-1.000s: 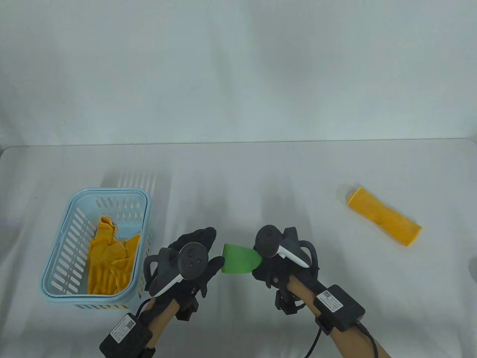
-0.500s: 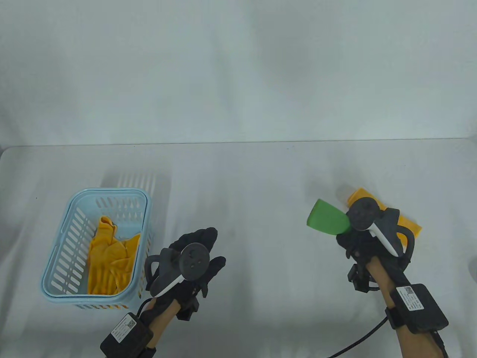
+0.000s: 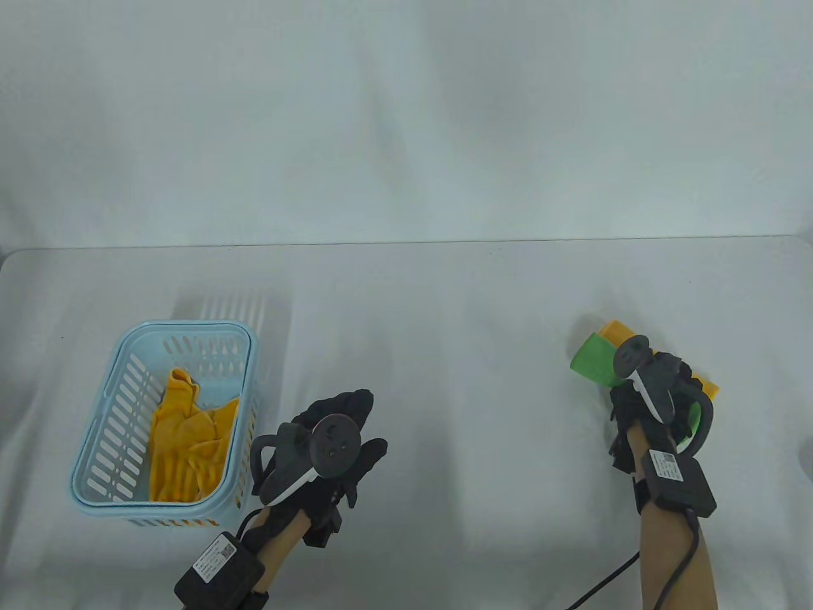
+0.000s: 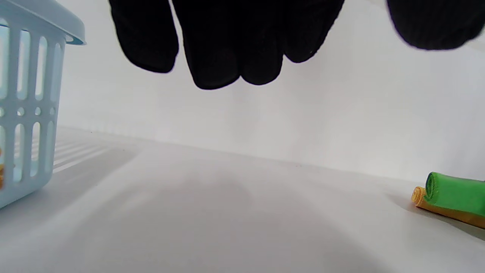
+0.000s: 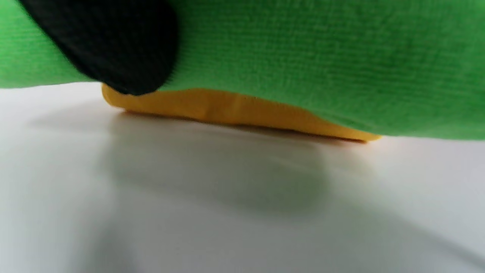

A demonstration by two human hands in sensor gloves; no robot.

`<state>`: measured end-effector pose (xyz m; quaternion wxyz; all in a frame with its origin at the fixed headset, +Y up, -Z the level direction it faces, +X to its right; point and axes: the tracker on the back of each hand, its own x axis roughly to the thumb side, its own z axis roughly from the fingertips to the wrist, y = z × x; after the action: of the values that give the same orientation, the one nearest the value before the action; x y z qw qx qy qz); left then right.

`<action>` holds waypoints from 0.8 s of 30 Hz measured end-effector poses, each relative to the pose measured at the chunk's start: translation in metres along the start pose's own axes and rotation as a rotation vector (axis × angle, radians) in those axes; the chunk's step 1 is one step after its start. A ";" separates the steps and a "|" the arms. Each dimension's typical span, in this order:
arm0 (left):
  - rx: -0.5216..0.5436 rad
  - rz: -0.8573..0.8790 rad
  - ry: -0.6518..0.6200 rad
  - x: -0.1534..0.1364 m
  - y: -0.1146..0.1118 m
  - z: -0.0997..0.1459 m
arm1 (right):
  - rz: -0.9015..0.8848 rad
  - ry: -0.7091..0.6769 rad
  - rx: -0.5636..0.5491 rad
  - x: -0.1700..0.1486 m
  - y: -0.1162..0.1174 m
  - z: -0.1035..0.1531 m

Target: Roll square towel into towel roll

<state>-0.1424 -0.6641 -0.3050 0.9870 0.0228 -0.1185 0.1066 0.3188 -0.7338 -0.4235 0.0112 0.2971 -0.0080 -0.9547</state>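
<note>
Now: green roll resting on the yellow one

Nearest, at about seven o'clock on the counter (image 3: 444,381), the left hand (image 3: 336,438) hovers with its black knit fingers (image 4: 216,57) spread loosely, holding nothing. The left wrist view shows those fingertips hanging free above the smooth pale surface, which the table view cannot confirm.

At about four o'clock, the right hand (image 3: 648,394) grips the green towel roll (image 3: 594,362). From above, the tracker hides most of the grasp. The right wrist view fills that in: a black fingertip (image 5: 113,49) presses on finely ribbed green cloth (image 5: 303,57), and a thin yellow edge (image 5: 235,110) lies beneath it against the counter.

Only the left wrist view shows the ends: the green towel roll (image 4: 454,191) has a tight spiral end and sits on top of the yellow towel roll (image 4: 420,197), touching it.

At about nine o'clock, farther left, a light blue slotted plastic basket (image 3: 95,445) holds a crumpled yellow cloth (image 3: 187,438). Behind the counter's far edge hangs a plain whitish backdrop (image 3: 406,127).
</note>
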 end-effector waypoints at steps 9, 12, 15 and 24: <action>0.002 -0.004 -0.009 0.002 0.000 0.000 | 0.088 0.007 0.032 0.001 0.019 -0.003; -0.012 -0.013 -0.011 0.002 -0.003 -0.001 | 0.073 0.012 0.034 -0.001 0.020 -0.003; -0.016 -0.016 -0.010 0.003 -0.004 -0.001 | 0.097 0.007 0.030 -0.001 0.018 0.000; -0.004 -0.017 -0.005 0.002 -0.001 0.000 | 0.111 -0.056 0.035 0.000 0.004 0.010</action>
<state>-0.1400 -0.6646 -0.3045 0.9876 0.0220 -0.1209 0.0977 0.3133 -0.7380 -0.4149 0.0587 0.2693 -0.0416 -0.9604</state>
